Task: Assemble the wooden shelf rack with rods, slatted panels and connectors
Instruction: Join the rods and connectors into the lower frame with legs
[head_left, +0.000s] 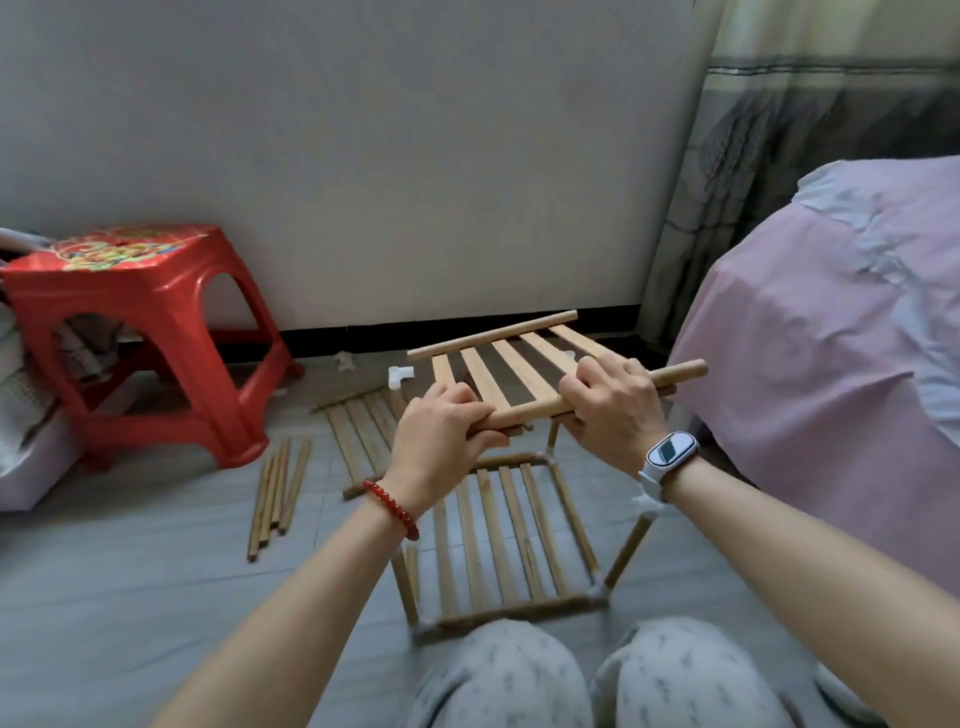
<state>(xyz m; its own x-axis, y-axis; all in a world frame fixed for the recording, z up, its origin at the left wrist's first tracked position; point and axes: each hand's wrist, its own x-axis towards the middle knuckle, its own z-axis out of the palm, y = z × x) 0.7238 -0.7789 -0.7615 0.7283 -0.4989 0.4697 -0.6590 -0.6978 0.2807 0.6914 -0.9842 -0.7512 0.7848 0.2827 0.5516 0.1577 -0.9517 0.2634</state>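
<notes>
Here, far to the left of the hands, a red plastic stool (150, 332) is standing on the floor (130, 571) against the wall. Between it and the left hand, a bundle of loose rods (278, 493) is lying on the floor; about five show, though they overlap and the count is unsure. Just beside them, nearer the left hand, another slatted panel (363, 431) is lying flat, partly hidden by the wrist. Beyond it, two white connectors (400, 375) are lying near the wall.

The left hand (441, 441), with a red bead bracelet (392, 506) on its wrist, is curling its fingers round the near rail of a slatted panel (519, 366), which has five slats. The right hand (613, 410), with a white watch (670, 449) on its wrist, is gripping the same rail further right. The panel is being held in the air, tilted up to the right, above a partly built frame (509, 540). That frame is standing on the floor below both hands, with its own slatted shelf and white corner connectors. To the right of the right hand, a bed (831, 338) under a pink cover is filling the edge.
</notes>
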